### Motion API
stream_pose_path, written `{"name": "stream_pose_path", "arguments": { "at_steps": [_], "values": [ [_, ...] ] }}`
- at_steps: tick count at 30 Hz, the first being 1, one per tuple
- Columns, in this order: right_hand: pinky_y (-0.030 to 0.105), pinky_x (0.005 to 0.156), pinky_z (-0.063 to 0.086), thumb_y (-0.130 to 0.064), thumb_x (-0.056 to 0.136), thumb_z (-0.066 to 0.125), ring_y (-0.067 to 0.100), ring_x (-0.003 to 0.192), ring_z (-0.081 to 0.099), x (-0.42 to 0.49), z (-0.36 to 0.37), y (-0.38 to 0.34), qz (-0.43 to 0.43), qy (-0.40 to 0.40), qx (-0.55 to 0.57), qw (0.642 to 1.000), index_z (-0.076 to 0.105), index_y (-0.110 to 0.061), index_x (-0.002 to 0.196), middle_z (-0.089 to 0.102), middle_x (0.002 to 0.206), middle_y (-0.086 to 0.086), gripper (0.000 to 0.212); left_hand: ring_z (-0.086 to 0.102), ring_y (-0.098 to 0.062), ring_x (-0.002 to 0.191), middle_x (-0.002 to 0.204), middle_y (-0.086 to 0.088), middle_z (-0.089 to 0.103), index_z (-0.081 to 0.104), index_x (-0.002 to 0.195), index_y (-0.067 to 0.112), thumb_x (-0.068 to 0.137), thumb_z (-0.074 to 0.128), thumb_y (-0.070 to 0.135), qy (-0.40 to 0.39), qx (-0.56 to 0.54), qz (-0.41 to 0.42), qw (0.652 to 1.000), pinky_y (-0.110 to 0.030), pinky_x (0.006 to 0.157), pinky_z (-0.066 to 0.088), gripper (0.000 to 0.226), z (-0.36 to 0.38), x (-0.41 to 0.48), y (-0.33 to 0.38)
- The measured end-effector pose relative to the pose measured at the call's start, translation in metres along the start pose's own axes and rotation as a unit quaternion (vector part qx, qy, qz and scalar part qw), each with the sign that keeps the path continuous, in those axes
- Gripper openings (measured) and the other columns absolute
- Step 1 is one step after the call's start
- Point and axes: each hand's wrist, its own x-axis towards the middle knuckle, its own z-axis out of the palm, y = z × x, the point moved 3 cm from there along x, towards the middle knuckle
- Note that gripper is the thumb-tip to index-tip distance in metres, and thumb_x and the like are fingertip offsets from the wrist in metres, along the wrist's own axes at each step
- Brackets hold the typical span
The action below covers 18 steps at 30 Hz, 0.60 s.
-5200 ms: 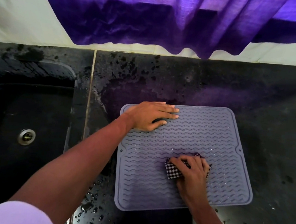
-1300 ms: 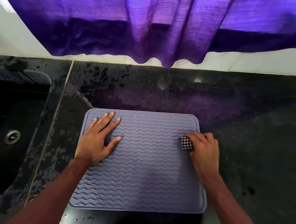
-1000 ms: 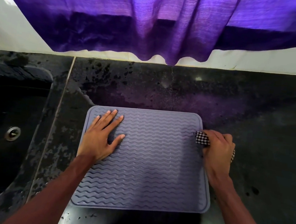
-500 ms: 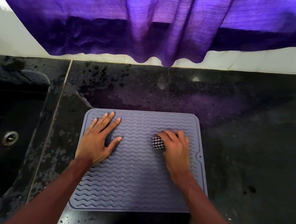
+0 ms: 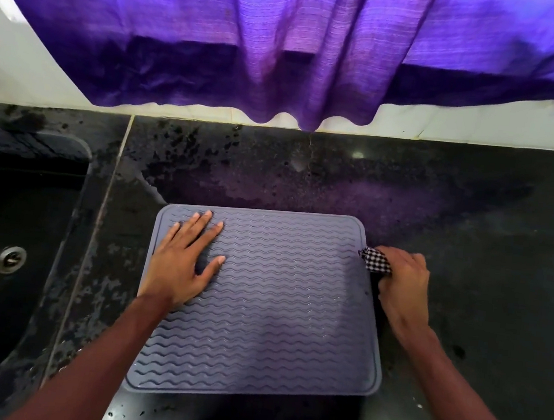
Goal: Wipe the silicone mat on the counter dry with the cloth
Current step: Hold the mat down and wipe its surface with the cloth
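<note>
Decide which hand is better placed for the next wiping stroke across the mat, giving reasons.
Right. The right hand grips the cloth at the right edge of the mat; the left hand lies flat on it, holding nothing.

Left hand [image 5: 182, 265] flat on mat [image 5: 277, 328]; right hand [image 5: 404, 283] grips cloth [image 5: 375, 260] at its edge.

your mat [image 5: 276, 311]: grey-blue, wavy ridges | your cloth [image 5: 375, 260]: black-and-white check | table [image 5: 470, 228]: black, speckled | curtain [image 5: 285, 41]: purple | sink [image 5: 4, 217]: black
</note>
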Motion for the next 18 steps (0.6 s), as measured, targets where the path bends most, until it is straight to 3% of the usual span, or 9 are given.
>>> {"name": "stream_pose_path", "arguments": {
  "at_steps": [3,6,9,12,18],
  "values": [
    [0.039,0.069,0.043,0.019,0.055,0.054,0.028,0.081,0.052,0.013,-0.002,-0.002,-0.02,-0.022,0.018,0.999,0.071,-0.016,0.1,0.069,0.097,0.003,0.059,0.032,-0.027,0.151,0.164,-0.007,0.034,0.046,0.152,0.015,0.097,0.041,0.046,0.032,-0.022,0.014,0.999,-0.048,0.122,0.027,0.063,0.006,0.012,0.014],
    [0.04,0.07,0.045,0.015,0.06,0.059,0.03,0.083,0.054,0.037,-0.002,-0.014,-0.057,-0.039,0.005,0.998,0.072,-0.017,0.104,0.069,0.099,0.002,0.057,0.046,-0.032,0.143,0.155,-0.012,0.047,0.053,0.146,0.009,0.098,0.045,0.03,0.049,-0.074,0.111,0.99,-0.052,0.114,0.041,0.054,0.02,0.049,0.062],
    [0.044,0.072,0.048,0.011,0.068,0.063,0.03,0.088,0.052,0.053,0.004,-0.026,-0.078,-0.053,-0.049,0.994,0.071,-0.018,0.108,0.069,0.103,0.002,0.05,0.05,-0.033,0.139,0.15,-0.015,0.052,0.051,0.146,0.006,0.1,0.042,0.017,-0.013,-0.141,0.199,0.97,-0.055,0.11,0.046,0.049,0.039,0.098,0.133],
    [0.043,0.071,0.045,0.007,0.072,0.067,0.031,0.09,0.052,0.051,0.013,-0.024,-0.097,-0.062,-0.105,0.988,0.069,-0.018,0.114,0.067,0.101,0.002,0.049,0.04,-0.027,0.147,0.156,-0.013,0.045,0.041,0.153,0.009,0.1,0.045,0.002,-0.113,-0.177,0.183,0.96,-0.052,0.119,0.036,0.054,0.061,0.125,0.18],
    [0.044,0.07,0.049,0.006,0.065,0.074,0.031,0.083,0.051,0.025,0.01,-0.018,-0.088,-0.077,-0.096,0.989,0.07,-0.014,0.114,0.065,0.087,0.006,0.054,0.045,-0.019,0.144,0.149,-0.005,0.056,0.053,0.147,0.01,0.101,0.042,0.031,-0.073,-0.183,0.189,0.962,-0.038,0.122,0.032,0.051,0.076,0.131,0.181]
  ]
}}
